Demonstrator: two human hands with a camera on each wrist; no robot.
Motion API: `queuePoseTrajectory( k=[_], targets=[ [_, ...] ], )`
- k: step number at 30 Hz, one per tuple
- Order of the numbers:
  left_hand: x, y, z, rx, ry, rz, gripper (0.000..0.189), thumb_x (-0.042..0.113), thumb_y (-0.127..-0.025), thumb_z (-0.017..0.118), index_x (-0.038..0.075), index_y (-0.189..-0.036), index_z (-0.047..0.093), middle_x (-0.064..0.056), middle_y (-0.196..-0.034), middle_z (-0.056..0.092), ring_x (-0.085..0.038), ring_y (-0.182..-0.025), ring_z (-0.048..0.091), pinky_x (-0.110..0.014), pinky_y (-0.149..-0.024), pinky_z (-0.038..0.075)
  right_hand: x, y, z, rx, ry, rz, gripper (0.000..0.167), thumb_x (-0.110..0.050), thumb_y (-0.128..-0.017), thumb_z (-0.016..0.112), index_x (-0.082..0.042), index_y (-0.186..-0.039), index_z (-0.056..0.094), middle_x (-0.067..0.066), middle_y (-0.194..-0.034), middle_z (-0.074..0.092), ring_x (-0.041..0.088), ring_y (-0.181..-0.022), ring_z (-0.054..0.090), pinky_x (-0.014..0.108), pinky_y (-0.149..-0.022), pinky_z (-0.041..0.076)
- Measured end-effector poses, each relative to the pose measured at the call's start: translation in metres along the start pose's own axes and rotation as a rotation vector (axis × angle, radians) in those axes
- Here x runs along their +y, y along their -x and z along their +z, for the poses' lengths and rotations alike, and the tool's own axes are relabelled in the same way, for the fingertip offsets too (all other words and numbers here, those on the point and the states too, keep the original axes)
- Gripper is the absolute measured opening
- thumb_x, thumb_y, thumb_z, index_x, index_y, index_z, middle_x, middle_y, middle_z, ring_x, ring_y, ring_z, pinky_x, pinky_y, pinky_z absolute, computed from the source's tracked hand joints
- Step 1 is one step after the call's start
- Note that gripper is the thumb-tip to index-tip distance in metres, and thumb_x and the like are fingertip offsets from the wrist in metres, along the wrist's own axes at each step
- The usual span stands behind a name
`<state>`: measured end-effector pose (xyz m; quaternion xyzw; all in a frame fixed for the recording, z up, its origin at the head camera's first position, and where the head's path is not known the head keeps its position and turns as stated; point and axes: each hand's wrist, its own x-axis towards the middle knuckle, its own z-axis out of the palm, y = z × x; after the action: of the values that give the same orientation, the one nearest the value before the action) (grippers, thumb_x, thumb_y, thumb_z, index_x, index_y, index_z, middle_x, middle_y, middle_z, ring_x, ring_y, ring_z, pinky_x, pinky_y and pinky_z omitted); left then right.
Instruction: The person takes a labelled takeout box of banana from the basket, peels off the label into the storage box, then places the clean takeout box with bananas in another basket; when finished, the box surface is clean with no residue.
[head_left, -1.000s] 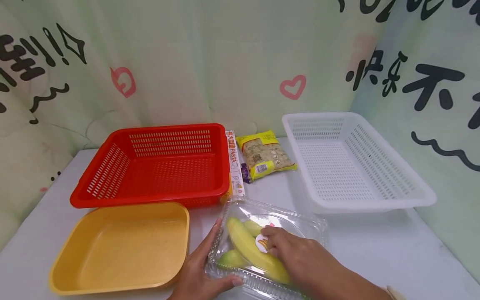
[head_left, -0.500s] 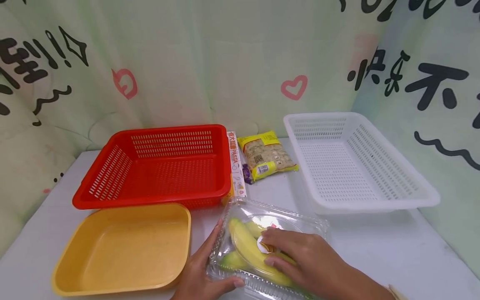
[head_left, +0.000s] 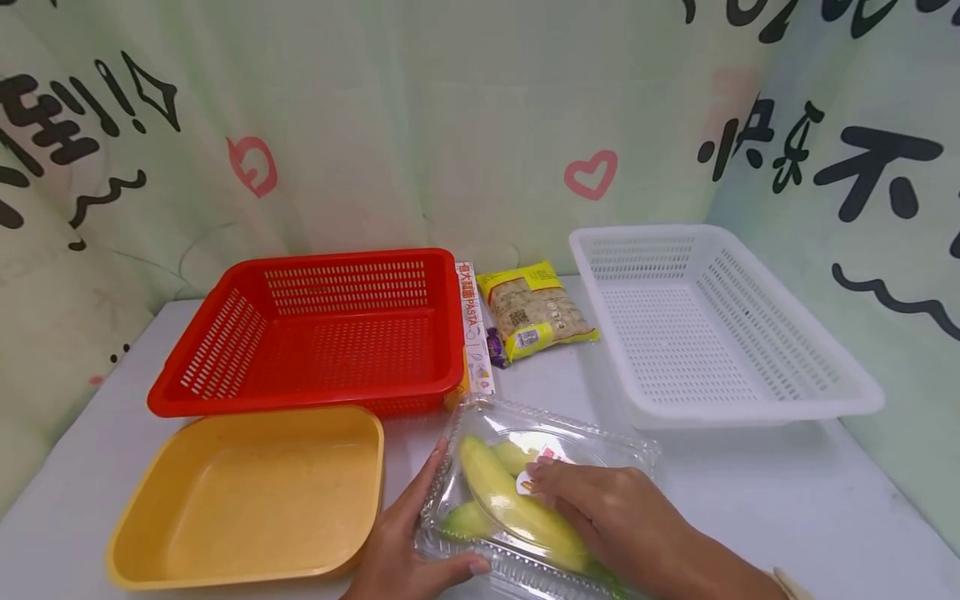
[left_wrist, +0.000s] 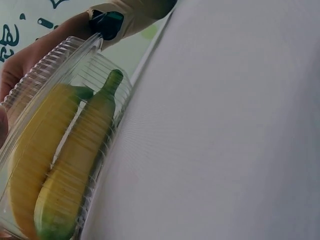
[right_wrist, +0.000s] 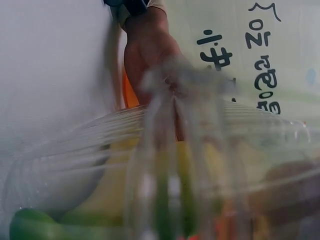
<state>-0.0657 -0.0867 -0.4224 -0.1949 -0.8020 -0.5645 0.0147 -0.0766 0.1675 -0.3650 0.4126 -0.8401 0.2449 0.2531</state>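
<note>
A clear plastic clamshell box with ribbed edges lies on the table, its lid down over several yellow-green bananas. My left hand rests along the box's left side, fingers extended and thumb across the front corner. On top of the lid, my right hand presses its fingertips on a round white sticker, which they partly cover; the right thumb is hidden beneath. The left wrist view shows the bananas through the box's side. In the right wrist view the left hand appears beyond the blurred box.
An orange-yellow tub stands left of the box, with a red slotted basket behind it. A pasta package and a yellow-ended bag lie at the back. A white basket stands at the right.
My right fingers have shifted over the sticker: the thumb spread out onto the lid half a second ago and is now tucked under. The left hand and box have stayed in place.
</note>
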Motion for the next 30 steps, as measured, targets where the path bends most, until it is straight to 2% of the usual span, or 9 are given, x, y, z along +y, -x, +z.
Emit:
queuePoseTrajectory(
  k=[4,8,11,12,15,18,21,26,30],
  targets=[
    [0.0,0.0,0.0,-0.004,-0.004,0.011,0.11,0.039,-0.067,0.089,0.026,-0.155,0.025,0.004,-0.153,0.035,-0.021,-0.131,0.045,-0.034,-0.105,0.04,0.002,-0.001,0.0,0.046,-0.045,0.012,0.03,-0.029,-0.104,0.048,-0.011,-0.105,0.073,-0.002,-0.1,0.073,0.011,-0.092,0.069,0.021,-0.079,0.054],
    [0.003,0.0,0.0,-0.019,0.019,-0.059,0.112,0.037,-0.065,0.091,0.029,-0.155,0.025,0.01,-0.153,0.034,-0.015,-0.133,0.042,-0.032,-0.106,0.038,0.003,-0.002,-0.001,0.067,-0.078,0.087,0.029,-0.03,-0.103,0.05,-0.013,-0.1,0.073,-0.006,-0.097,0.073,0.009,-0.089,0.069,0.019,-0.078,0.053],
    [0.005,0.0,0.0,-0.028,0.027,-0.078,0.11,0.036,-0.066,0.09,0.03,-0.155,0.025,0.01,-0.153,0.034,-0.014,-0.133,0.041,-0.03,-0.105,0.038,0.004,-0.002,-0.003,0.089,-0.109,0.16,0.008,-0.015,-0.094,0.066,-0.014,-0.098,0.073,-0.006,-0.095,0.073,0.01,-0.087,0.07,0.016,-0.077,0.053],
    [0.005,0.0,0.0,-0.029,0.027,-0.075,0.11,0.036,-0.067,0.09,0.03,-0.155,0.025,0.01,-0.153,0.034,-0.015,-0.134,0.041,-0.029,-0.105,0.038,0.004,-0.002,-0.004,0.094,-0.135,0.181,0.01,-0.007,-0.09,0.069,-0.013,-0.098,0.073,-0.004,-0.095,0.073,0.011,-0.086,0.07,0.016,-0.075,0.053],
    [0.004,0.0,-0.001,-0.027,0.008,-0.041,0.11,0.038,-0.067,0.089,0.028,-0.155,0.024,0.009,-0.154,0.033,-0.016,-0.135,0.04,-0.03,-0.105,0.037,0.006,-0.001,-0.007,0.08,-0.277,0.312,0.023,0.007,-0.081,0.072,-0.011,-0.096,0.074,-0.003,-0.092,0.073,0.012,-0.082,0.07,0.019,-0.07,0.055],
    [0.003,-0.001,-0.002,-0.027,-0.019,-0.006,0.111,0.039,-0.067,0.089,0.025,-0.156,0.023,0.007,-0.154,0.032,-0.017,-0.135,0.04,-0.031,-0.105,0.037,0.009,-0.001,-0.013,0.061,-0.52,0.523,0.012,0.004,-0.089,0.066,-0.003,-0.095,0.072,0.001,-0.087,0.072,0.015,-0.075,0.07,0.027,-0.068,0.058],
    [0.004,-0.001,-0.002,-0.035,-0.02,-0.022,0.11,0.041,-0.068,0.088,0.027,-0.156,0.023,0.01,-0.154,0.031,-0.015,-0.136,0.038,-0.03,-0.105,0.036,0.014,-0.001,-0.02,0.06,-0.725,0.723,0.012,-0.002,-0.094,0.061,0.007,-0.098,0.068,0.002,-0.084,0.07,0.017,-0.07,0.068,0.034,-0.071,0.059],
    [0.007,-0.001,-0.001,-0.044,-0.003,-0.078,0.11,0.042,-0.067,0.088,0.03,-0.155,0.023,0.014,-0.154,0.03,-0.011,-0.137,0.035,-0.03,-0.106,0.036,0.02,-0.002,-0.022,0.063,-0.9,0.88,0.023,-0.004,-0.096,0.06,0.017,-0.105,0.062,0.005,-0.088,0.07,0.016,-0.075,0.069,0.034,-0.076,0.058],
    [0.006,-0.002,-0.001,-0.045,-0.019,-0.065,0.111,0.042,-0.067,0.088,0.03,-0.156,0.023,0.013,-0.154,0.03,-0.014,-0.137,0.037,-0.033,-0.106,0.036,0.025,0.001,-0.021,0.127,-1.055,0.941,0.016,-0.002,-0.097,0.058,0.009,-0.105,0.066,0.006,-0.092,0.07,0.015,-0.079,0.068,0.033,-0.078,0.057]
  ],
)
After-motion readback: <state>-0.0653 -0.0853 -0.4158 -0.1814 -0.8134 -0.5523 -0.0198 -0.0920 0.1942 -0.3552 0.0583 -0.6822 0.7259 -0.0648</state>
